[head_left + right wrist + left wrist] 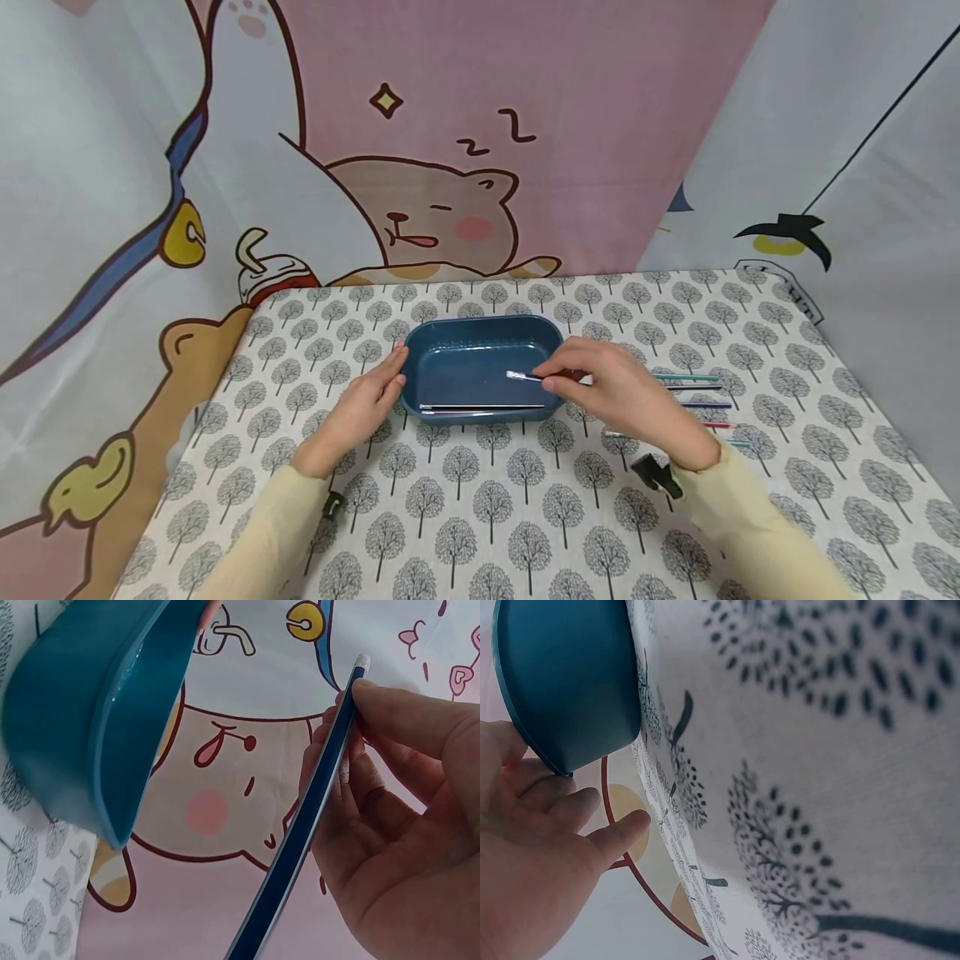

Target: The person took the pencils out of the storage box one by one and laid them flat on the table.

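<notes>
A dark blue dish (480,332) with rounded corners and a raised rim sits on the table. At its left end my left hand (373,390) rests against the side, fingertips on the rim; the left wrist view shows these fingers at the dish wall (570,682). My right hand (611,387) pinches a blue pencil (296,832) with silver edges between thumb and fingers. Its white eraser end (517,375) points left, over the dish's right part. Inside the dish, along the near wall, lie a dark pencil (480,406) and a purplish one (487,411).
Several pencils lie on the table to the right, partly hidden by my right hand and forearm, among them a green pencil (686,377) and a dark blue pencil (705,405). A tree-print cloth (465,500) covers the table. Cartoon-printed curtains (600,125) stand behind and at both sides.
</notes>
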`<state>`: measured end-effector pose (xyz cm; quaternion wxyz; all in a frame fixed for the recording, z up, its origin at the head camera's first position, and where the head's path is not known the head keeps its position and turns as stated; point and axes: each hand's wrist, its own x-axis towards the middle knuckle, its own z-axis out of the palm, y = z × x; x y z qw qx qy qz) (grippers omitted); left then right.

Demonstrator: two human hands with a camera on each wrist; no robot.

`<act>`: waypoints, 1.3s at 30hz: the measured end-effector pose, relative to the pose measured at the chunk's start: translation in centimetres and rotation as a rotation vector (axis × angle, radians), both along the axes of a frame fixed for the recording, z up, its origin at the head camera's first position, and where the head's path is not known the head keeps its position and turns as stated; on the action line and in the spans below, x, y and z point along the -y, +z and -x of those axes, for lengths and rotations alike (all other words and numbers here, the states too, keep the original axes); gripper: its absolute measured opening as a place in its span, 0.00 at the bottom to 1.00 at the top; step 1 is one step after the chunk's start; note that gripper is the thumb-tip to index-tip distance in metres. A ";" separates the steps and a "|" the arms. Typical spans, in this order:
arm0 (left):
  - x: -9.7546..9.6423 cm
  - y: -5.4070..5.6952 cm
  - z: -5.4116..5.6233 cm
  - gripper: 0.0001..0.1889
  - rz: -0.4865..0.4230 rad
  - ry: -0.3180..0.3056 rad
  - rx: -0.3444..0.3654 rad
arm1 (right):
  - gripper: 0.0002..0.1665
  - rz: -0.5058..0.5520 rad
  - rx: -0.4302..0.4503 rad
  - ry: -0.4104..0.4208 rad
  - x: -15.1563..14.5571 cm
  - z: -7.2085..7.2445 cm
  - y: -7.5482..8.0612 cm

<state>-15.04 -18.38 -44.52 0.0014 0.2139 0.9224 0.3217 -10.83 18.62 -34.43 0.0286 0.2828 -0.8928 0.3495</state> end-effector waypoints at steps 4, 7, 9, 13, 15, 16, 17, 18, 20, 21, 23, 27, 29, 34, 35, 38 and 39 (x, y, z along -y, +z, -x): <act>0.0 0.0 0.0 0.27 -0.003 0.002 0.009 | 0.11 -0.008 -0.030 -0.007 -0.9 -0.4 -0.1; 0.1 0.0 0.0 0.27 -0.006 0.003 0.015 | 0.11 -0.010 -0.044 -0.014 -1.5 -0.7 -0.3; 0.1 0.0 0.0 0.27 -0.007 0.000 0.011 | 0.11 -0.012 -0.042 -0.026 -2.0 -0.9 -0.5; 0.0 0.0 0.0 0.27 -0.009 -0.004 0.008 | 0.12 -0.018 -0.035 -0.042 -2.9 -1.3 -0.8; 0.0 0.0 0.1 0.27 -0.006 -0.004 0.010 | 0.13 -0.016 -0.035 -0.049 -3.4 -1.5 -1.1; 0.0 0.0 0.1 0.27 -0.007 -0.001 0.014 | 0.13 -0.012 -0.035 -0.049 -3.7 -1.5 -1.2; 0.0 0.0 0.0 0.27 -0.005 0.000 0.015 | 0.13 -0.009 -0.039 -0.049 -3.9 -1.6 -1.3; 0.0 0.0 0.0 0.27 -0.002 0.003 0.016 | 0.13 -0.008 -0.043 -0.050 -4.1 -1.7 -1.4; 0.0 0.0 0.0 0.27 0.003 0.005 0.016 | 0.14 -0.007 -0.055 -0.051 -4.6 -1.8 -1.7; 0.0 0.0 0.0 0.27 0.003 0.006 0.017 | 0.14 -0.011 -0.063 -0.052 -4.8 -1.9 -1.8; 0.0 0.1 0.0 0.28 0.005 0.009 0.020 | 0.14 -0.023 -0.068 -0.058 -5.1 -2.1 -2.0; -0.1 0.1 -0.1 0.28 0.005 0.011 0.021 | 0.14 -0.055 -0.077 -0.073 -5.9 -2.5 -2.5; -0.1 0.1 0.0 0.27 0.006 0.010 0.020 | 0.14 -0.066 -0.086 -0.073 -6.2 -2.6 -2.8; -0.1 0.1 0.0 0.27 0.008 0.013 0.022 | 0.14 -0.071 -0.101 -0.076 -7.2 -3.0 -3.6; -0.1 0.1 0.0 0.27 0.008 0.014 0.024 | 0.14 -0.068 -0.096 -0.075 -7.3 -3.0 -3.7; -0.1 0.1 0.0 0.28 0.007 0.014 0.026 | 0.14 -0.064 -0.089 -0.077 -7.7 -3.2 -4.1; -0.1 0.1 0.0 0.28 0.006 0.013 0.026 | 0.15 -0.066 -0.089 -0.076 -7.9 -3.2 -4.2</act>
